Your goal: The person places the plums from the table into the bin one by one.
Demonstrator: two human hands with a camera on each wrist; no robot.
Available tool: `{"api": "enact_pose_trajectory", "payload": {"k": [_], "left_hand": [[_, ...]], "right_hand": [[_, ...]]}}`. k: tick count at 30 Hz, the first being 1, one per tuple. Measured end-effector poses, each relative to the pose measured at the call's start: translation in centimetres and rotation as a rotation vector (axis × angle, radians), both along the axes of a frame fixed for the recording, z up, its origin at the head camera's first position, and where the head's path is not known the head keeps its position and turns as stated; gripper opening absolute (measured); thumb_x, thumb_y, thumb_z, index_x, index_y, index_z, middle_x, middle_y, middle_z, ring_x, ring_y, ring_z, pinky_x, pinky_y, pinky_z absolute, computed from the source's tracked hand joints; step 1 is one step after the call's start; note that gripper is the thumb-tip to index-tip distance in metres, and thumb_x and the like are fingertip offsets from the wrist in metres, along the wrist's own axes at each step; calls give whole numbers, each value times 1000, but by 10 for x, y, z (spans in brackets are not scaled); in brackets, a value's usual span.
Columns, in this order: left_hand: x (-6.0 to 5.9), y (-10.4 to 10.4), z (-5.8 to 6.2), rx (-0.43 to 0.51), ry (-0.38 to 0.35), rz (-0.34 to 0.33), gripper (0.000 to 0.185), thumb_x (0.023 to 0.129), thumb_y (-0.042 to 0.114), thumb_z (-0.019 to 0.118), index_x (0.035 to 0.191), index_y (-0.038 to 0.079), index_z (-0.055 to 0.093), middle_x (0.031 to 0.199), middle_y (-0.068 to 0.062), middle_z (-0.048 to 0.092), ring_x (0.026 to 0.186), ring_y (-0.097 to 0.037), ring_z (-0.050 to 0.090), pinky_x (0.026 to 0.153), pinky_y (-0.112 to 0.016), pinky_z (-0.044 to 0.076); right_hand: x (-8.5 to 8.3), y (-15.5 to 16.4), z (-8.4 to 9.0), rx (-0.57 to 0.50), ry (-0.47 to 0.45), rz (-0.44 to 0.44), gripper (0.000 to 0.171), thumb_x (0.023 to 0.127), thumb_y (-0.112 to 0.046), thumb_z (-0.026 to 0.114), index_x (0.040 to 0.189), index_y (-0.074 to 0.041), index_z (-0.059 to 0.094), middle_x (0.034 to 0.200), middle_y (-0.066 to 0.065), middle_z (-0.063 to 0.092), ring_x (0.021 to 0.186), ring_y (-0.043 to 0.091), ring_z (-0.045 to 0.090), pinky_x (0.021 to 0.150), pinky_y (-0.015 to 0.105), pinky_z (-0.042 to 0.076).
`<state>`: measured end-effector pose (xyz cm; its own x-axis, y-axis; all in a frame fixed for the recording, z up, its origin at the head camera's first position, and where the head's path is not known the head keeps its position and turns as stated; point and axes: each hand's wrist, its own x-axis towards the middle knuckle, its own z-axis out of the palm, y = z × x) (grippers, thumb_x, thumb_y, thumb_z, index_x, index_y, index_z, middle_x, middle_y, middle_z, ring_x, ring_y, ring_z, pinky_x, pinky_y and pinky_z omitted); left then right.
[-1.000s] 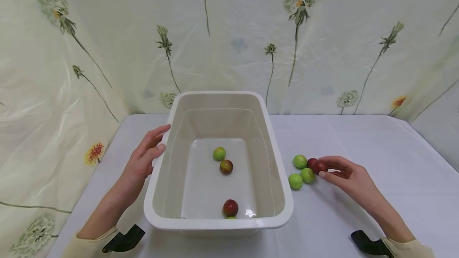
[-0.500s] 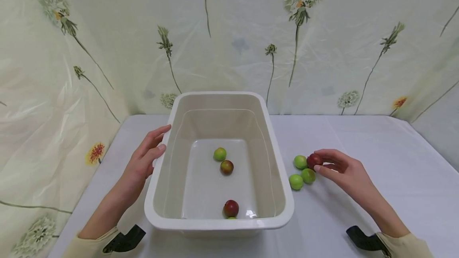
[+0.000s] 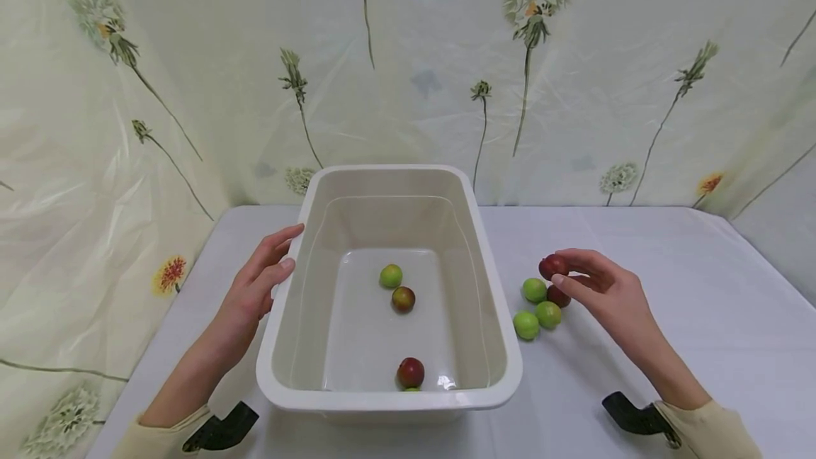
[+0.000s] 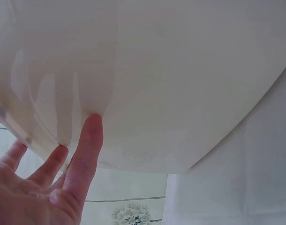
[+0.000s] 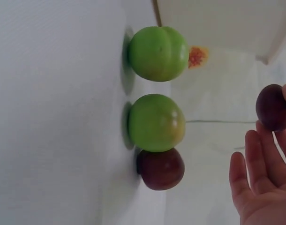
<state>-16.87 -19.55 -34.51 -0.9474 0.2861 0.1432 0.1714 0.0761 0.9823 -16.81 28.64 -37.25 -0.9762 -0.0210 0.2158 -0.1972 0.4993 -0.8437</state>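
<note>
White tablecloth (image 3: 637, 246) beneath basin (image 3: 389, 402), dandelion-print sheeting (image 3: 574, 91) behind.

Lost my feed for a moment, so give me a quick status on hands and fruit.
Left hand flat against tub wall. Right hand pinches dark red plum, lifted off table. Three green, one red beneath it; nothing blocking.

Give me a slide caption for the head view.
Right hand lifts a red plum; left hand steadies the tub.
</note>
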Motion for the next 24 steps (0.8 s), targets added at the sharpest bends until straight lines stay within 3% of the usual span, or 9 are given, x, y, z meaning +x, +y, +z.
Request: {"api": "enact_pose_trajectory", "payload": {"k": [7, 15, 24], "left_hand": [[0, 0, 0, -2, -2, 1, 45, 105, 33, 40, 150, 28, 35, 147, -4, 37, 117, -27, 56, 81, -44, 56], [0, 1, -1, 8, 1, -3, 45, 105, 32, 40, 150, 27, 35, 147, -5, 37, 115, -26, 58, 79, -44, 57], [0, 0, 0, 2, 1, 6, 45, 105, 32, 40, 150, 28, 36, 147, -4, 38, 114, -25, 58, 79, -44, 57]], "right_hand": [[-6, -8, 9, 14, 34, -3, 36, 96, -27, 66, 130, -16, 60, 120, 2, 63, 98, 13, 67, 81, 17, 51], [-14, -17, 18, -15, 76, 20, 35, 95, -26, 67, 128, -16, 61, 117, 3, 63, 99, 17, 67, 83, 16, 49], [-18, -27, 24, -74, 177, 37, 36, 96, -17, 66, 130, -9, 59, 121, 5, 61, 104, 16, 63, 85, 17, 50]]}}
